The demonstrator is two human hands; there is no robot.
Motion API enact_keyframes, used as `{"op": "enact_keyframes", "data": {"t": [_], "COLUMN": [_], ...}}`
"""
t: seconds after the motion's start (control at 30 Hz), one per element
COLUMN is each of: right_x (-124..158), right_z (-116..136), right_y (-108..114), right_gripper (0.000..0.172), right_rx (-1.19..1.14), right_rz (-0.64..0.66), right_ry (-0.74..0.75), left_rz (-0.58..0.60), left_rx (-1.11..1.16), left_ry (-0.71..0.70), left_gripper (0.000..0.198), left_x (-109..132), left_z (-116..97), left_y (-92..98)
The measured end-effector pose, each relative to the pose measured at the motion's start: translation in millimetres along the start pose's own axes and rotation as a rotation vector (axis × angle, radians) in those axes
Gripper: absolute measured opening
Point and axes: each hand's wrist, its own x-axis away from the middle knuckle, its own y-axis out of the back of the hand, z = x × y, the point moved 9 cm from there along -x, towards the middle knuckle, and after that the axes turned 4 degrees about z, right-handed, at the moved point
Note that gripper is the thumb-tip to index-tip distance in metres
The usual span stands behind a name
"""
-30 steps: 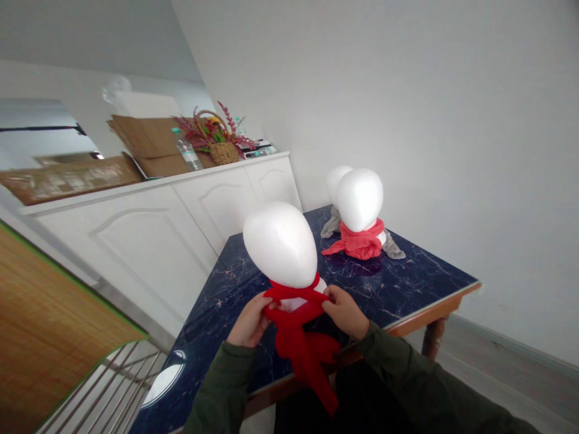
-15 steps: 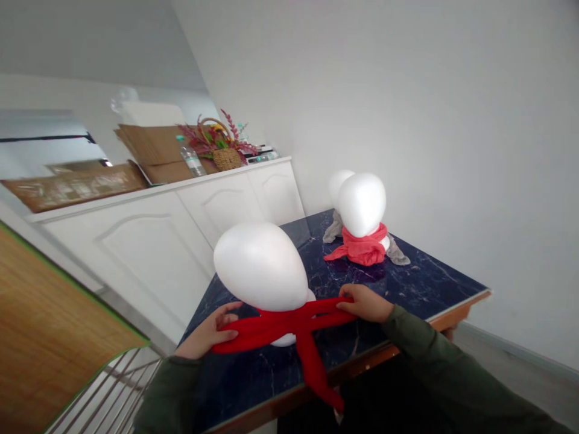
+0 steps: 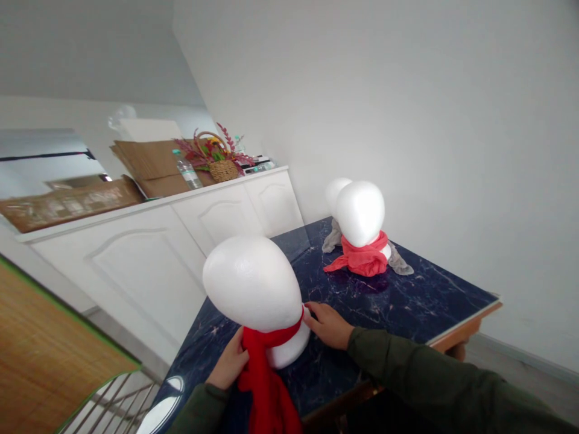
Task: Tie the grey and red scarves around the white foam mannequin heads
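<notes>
Head view: on a dark marble-patterned table [image 3: 420, 301], a white foam head [image 3: 252, 284] has a red scarf [image 3: 265, 380] around its neck, ends hanging loose, no knot visible. The left hand [image 3: 230, 363] clasps the scarf; the right hand [image 3: 328, 326], fingers spread, rests against the head.

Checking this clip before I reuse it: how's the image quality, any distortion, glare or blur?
In the head view, wide-angle distortion tilts the white cupboards and swells the near foam head. Light on the wall looks soft and even. A bright glare patch marks the dark marble-look table at lower left, and the whole frame looks slightly soft.
</notes>
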Motion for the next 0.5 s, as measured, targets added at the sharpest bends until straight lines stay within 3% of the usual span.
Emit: {"op": "enact_keyframes", "data": {"t": [0.13,0.2,0.27,0.4,0.43,0.5], "right_x": [18,36,53,71,70,63], "right_z": [24,35,45,66,71,78], "right_y": [9,6,-7,-45,-53,-66], "right_gripper": [0.03,0.023,0.026,0.056,0.059,0.049], "right_rx": [-0.012,-0.016,-0.02,0.039,0.07,0.109], "right_rz": [-0.188,-0.22,-0.177,-0.007,0.034,0.105], "right_ry": [0.045,0.044,0.026,0.054,0.068,0.092], "left_rz": [-0.051,-0.107,-0.159,-0.194,-0.185,-0.165], "left_rx": [-0.122,-0.257,-0.409,-0.565,-0.559,-0.46], "left_ry": [-0.023,0.042,0.143,0.254,0.266,0.282], "left_gripper": [0.047,0.048,0.048,0.03,0.021,0.009], "left_x": [-3,2,13,40,45,53], "left_z": [-5,2,12,16,13,3], "left_y": [6.9,17.0,27.8,34.2,31.9,25.6]}}
